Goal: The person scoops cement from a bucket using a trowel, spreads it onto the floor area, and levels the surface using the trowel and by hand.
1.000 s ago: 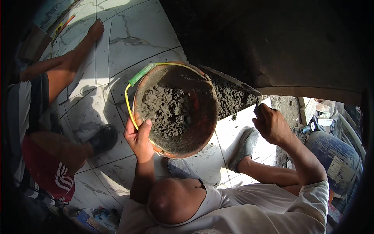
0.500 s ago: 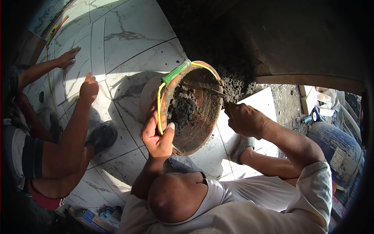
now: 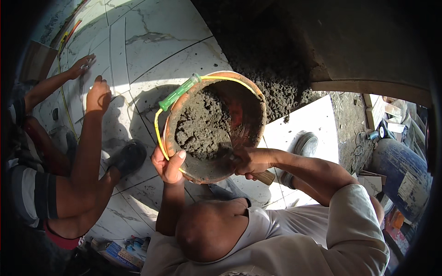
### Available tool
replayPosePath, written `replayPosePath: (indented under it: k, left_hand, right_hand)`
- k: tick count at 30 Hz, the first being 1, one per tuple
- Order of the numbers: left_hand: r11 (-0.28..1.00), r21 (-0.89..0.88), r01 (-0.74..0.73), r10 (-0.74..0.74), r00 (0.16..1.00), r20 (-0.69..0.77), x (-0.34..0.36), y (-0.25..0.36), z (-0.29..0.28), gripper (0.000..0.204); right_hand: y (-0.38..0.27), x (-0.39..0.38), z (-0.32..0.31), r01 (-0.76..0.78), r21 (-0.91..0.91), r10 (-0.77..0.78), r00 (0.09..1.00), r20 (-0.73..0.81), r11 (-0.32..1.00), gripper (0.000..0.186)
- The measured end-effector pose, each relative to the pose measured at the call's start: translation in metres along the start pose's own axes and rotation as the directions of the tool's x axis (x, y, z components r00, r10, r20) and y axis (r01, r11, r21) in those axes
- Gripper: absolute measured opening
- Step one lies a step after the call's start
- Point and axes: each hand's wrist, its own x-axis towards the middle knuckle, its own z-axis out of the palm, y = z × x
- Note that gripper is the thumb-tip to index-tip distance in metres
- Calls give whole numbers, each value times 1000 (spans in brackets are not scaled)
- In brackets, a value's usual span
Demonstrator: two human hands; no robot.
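Observation:
My left hand (image 3: pixel 168 164) grips the rim of an orange, cement-crusted bucket (image 3: pixel 256 110) at the centre. Its yellow handle has a green grip (image 3: pixel 179 91) lying over the rim on the left. Grey mortar (image 3: pixel 198 119) is heaped in the bucket's left side. My right hand (image 3: pixel 248 161) is closed on the wooden-handled trowel (image 3: pixel 262 177) at the bucket's lower right edge, its blade dipped in the mortar. Beyond the bucket, loose mortar (image 3: pixel 281 96) lies beside the white marble-look tiles (image 3: pixel 152 39).
At left, co-workers' arms (image 3: pixel 90 138) reach over the tiles beside a pale strip (image 3: pixel 117 55) and a yellow cord (image 3: pixel 60 73). A dark board (image 3: pixel 368 46) overhangs the upper right. A blue barrel (image 3: pixel 396 170), a grinder (image 3: pixel 373 135) and offcuts crowd the right.
My right hand and trowel have moved from the floor mortar down into the bucket. The bucket, tilted half a second ago, now faces up. Co-workers' hands have shifted on the left.

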Motion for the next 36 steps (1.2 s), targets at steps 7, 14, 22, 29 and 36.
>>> replayPosePath:
  k: [7,14,22,29,36]
  left_hand:
    - [999,-40,19,-27,977,-209,13,4,-19,66]
    - [995,-83,46,-71,942,-328,25,0,-33,63]
    - [994,104,29,6,945,-327,24,-24,-94,60]
    - [999,8,39,-34,940,-340,30,-22,-73,58]
    - [984,83,157,-127,948,-291,59,3,-103,51]
  right_hand:
    - [2,28,35,221,597,-298,954,32,771,22]
    - [-18,-35,10,258,643,-324,946,-16,721,22]
    - [-44,-149,-51,462,-163,-411,509,-756,872,19]
    - [89,-110,-167,-488,-89,-126,-44,-991,868,36]
    - [39,-170,-144,-559,-205,-150,144,-978,803,38]
